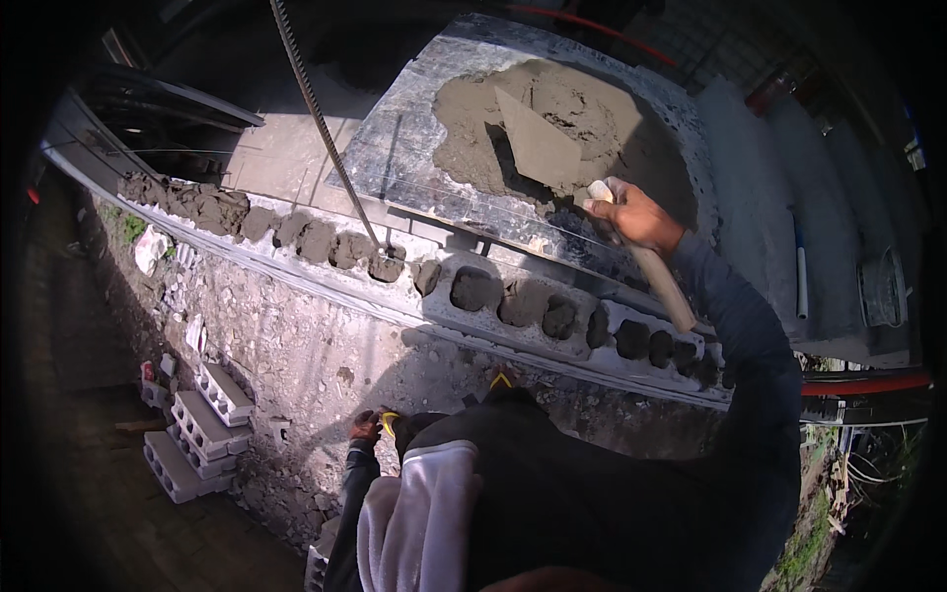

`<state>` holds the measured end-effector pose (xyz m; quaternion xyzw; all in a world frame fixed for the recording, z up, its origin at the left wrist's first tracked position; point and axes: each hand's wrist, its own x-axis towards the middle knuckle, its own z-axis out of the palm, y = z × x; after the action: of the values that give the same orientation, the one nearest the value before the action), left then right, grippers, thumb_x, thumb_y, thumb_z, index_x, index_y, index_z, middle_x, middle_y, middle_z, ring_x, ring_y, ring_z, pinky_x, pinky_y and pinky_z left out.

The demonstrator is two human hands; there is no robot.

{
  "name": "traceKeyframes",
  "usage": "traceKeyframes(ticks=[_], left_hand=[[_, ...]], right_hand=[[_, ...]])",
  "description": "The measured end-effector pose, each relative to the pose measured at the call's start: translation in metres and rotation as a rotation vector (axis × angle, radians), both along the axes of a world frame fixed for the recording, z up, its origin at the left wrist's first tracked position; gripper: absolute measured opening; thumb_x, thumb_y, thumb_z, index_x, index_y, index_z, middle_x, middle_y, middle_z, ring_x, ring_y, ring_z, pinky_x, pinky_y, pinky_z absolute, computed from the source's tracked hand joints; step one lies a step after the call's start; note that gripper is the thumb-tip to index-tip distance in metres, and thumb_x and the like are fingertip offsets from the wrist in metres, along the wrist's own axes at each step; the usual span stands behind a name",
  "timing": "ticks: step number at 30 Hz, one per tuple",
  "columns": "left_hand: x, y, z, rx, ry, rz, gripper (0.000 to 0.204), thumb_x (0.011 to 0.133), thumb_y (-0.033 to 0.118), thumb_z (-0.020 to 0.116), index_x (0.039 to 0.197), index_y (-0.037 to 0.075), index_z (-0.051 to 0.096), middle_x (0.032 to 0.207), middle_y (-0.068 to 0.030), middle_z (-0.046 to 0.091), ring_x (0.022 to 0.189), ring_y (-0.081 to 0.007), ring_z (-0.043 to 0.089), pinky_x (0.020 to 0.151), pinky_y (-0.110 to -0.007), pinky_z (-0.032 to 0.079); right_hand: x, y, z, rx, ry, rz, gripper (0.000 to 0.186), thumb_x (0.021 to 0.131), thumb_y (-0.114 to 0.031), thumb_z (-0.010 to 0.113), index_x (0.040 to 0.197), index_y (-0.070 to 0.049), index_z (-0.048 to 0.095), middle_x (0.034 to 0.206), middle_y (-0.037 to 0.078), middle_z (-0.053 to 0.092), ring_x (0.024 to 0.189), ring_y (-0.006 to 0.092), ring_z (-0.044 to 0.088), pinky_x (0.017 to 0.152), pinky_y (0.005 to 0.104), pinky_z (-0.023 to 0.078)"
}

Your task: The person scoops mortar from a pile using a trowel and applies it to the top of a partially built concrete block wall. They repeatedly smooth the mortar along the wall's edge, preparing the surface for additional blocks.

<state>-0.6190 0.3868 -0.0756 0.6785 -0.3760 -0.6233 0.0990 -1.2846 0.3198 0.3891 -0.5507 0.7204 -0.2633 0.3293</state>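
The right hand (641, 219) is clenched round the wooden handle (663, 283) of a trowel (541, 143); the handle's lower end passes out over the near edge of the board (390, 133), toward its right corner; the blade points toward the far edge, over the grey mortar (631, 123), and a dark shadow beside its left side suggests that it is tilted or lifted there; whether it touches the mortar, I cannot tell. The mortar is spread from the middle of the board to its right edge, while the left corner carries only a thin smear; in my judgement, the step in hand is to work or gather mortar with the trowel; the next move seems to call for a firm wrist and a blade kept level, so that a load does not slide off before the block wall (449, 321). This wall runs along the near edge of the board; mortar fills or lines many of its cells, and a ribbed steel bar (314, 104) rises from it; the left hand (365, 426) is low, beyond the wall's near edge, too small to tell whether it grasps anything; farther left stand stacked blocks (209, 426).
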Motion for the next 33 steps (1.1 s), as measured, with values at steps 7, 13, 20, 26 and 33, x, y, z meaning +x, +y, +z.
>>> traceKeyframes(ticks=[7,13,20,26,33], left_hand=[[-0.048,0.102,0.043,0.082,0.031,0.461,0.049,0.095,0.028,0.064,0.139,0.011,0.049,0.12,-0.0087,0.065,0.095,-0.027,0.069,0.071,-0.046,0.054],[-0.071,0.141,0.082,0.177,-0.072,0.474,0.045,0.093,0.024,0.063,0.134,0.007,0.054,0.103,-0.0094,0.064,0.093,-0.0297,0.07,0.068,-0.049,0.055],[-0.112,0.097,0.082,0.15,0.001,0.349,0.041,0.096,0.027,0.061,0.132,0.009,0.054,0.103,-0.0052,0.064,0.084,-0.0209,0.068,0.055,-0.035,0.048],[-0.075,0.151,0.051,0.188,0.006,0.509,0.039,0.093,0.024,0.062,0.129,0.009,0.056,0.1,-0.0075,0.064,0.083,-0.0231,0.068,0.056,-0.039,0.048],[-0.067,0.214,0.013,-0.466,-0.346,-0.888,0.023,0.093,0.027,0.062,0.108,0.009,0.064,0.087,-0.0054,0.063,0.074,-0.0249,0.065,0.057,-0.047,0.052]], right_hand=[[0.032,-0.136,-0.02,0.478,-0.822,0.093,0.019,0.101,-0.023,0.052,0.101,-0.004,0.055,0.074,0.001,0.055,0.055,0.0105,0.05,0.05,0.0261,0.044],[0.027,-0.168,-0.071,0.454,-0.854,0.147,0.021,0.103,-0.03,0.053,0.101,-0.009,0.053,0.075,0.001,0.056,0.055,0.007,0.048,0.045,0.024,0.039],[-0.071,-0.085,-0.076,0.488,-0.887,-0.074,0.026,0.101,-0.036,0.056,0.1,-0.009,0.055,0.075,0.004,0.058,0.054,0.0099,0.053,0.045,0.0275,0.045],[-0.095,0.016,-0.015,0.484,-0.674,-0.156,0.026,0.102,-0.035,0.055,0.102,-0.009,0.054,0.07,0.002,0.054,0.048,0.0095,0.048,0.042,0.0257,0.042],[-0.066,0.061,0.016,0.44,-0.623,-0.109,0.02,0.102,-0.026,0.056,0.108,-0.007,0.054,0.069,0.001,0.052,0.045,0.0101,0.048,0.041,0.0262,0.04]])
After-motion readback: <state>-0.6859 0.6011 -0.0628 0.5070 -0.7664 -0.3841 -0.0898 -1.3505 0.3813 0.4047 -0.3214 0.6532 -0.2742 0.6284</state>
